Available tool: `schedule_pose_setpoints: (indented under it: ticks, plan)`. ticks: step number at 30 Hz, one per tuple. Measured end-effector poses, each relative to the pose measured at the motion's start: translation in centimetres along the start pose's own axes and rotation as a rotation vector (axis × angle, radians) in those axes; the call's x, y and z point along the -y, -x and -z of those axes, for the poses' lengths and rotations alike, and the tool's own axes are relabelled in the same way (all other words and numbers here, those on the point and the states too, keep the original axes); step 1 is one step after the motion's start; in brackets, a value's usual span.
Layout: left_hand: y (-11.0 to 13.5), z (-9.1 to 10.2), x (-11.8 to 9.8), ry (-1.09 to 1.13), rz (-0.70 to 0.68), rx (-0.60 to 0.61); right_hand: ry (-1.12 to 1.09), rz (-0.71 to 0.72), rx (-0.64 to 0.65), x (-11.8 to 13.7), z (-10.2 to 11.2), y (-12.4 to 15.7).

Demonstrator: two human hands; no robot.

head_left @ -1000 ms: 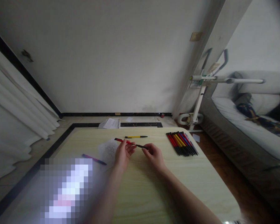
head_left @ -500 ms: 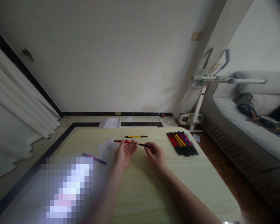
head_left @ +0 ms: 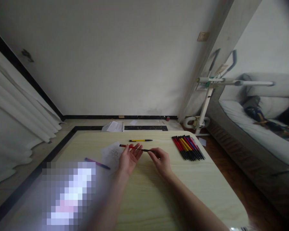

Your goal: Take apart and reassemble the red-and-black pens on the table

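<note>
A red and black pen (head_left: 124,146) is held level over the wooden table (head_left: 154,192). My right hand (head_left: 162,159) pinches its black end. My left hand (head_left: 129,158) lies palm up with fingers stretched out under the red part, touching it. A yellow and black pen (head_left: 140,140) lies just beyond the hands. A row of several red, yellow and blue pens (head_left: 188,147) lies at the right. A purple pen (head_left: 97,164) rests at the left beside a sheet of paper with scribbles (head_left: 110,154).
A blurred-out patch (head_left: 68,195) covers the table's near left. Papers (head_left: 114,127) lie on the floor beyond the table. An exercise machine (head_left: 207,96) and a bed (head_left: 255,128) stand at the right, curtains (head_left: 14,112) at the left.
My left hand's fingers have uncurled from round the red pen and now lie flat beneath it. My right hand keeps its pinch on the black end.
</note>
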State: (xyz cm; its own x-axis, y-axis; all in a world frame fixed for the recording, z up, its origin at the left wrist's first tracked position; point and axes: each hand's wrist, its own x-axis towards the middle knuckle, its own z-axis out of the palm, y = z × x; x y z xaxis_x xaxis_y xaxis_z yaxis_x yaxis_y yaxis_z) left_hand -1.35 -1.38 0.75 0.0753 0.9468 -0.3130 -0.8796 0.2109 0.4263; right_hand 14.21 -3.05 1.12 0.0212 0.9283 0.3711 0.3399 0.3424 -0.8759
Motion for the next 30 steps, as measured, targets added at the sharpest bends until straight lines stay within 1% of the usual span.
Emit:
schedule_pose_setpoints:
  ticks: [8, 11, 14, 16, 21, 26, 30]
  plan:
    - [-0.2, 0.2, -0.4, 0.019, -0.076, -0.025, -0.026, -0.022, -0.034, 0.0, 0.0, 0.0]
    - [0.0, 0.0, -0.3, 0.023, -0.066, -0.014, -0.025, -0.018, -0.050, 0.0, -0.1, 0.0]
    - [0.2, -0.3, -0.2, 0.016, -0.026, 0.015, -0.040, -0.022, -0.038, 0.1, -0.1, 0.0]
    - [0.2, -0.3, -0.2, 0.015, -0.021, 0.009, -0.041, -0.029, -0.029, 0.1, 0.0, 0.0]
    - [-0.2, 0.3, -0.5, 0.037, -0.135, -0.079, -0.038, -0.035, -0.044, 0.2, 0.1, 0.0]
    - [-0.4, 0.7, -0.7, 0.053, -0.157, -0.074, -0.033, -0.034, -0.046, 0.1, 0.3, -0.1]
    - [-0.5, 0.9, -1.4, 0.072, -0.199, -0.084, -0.017, -0.049, -0.050, -0.2, 0.6, -0.3]
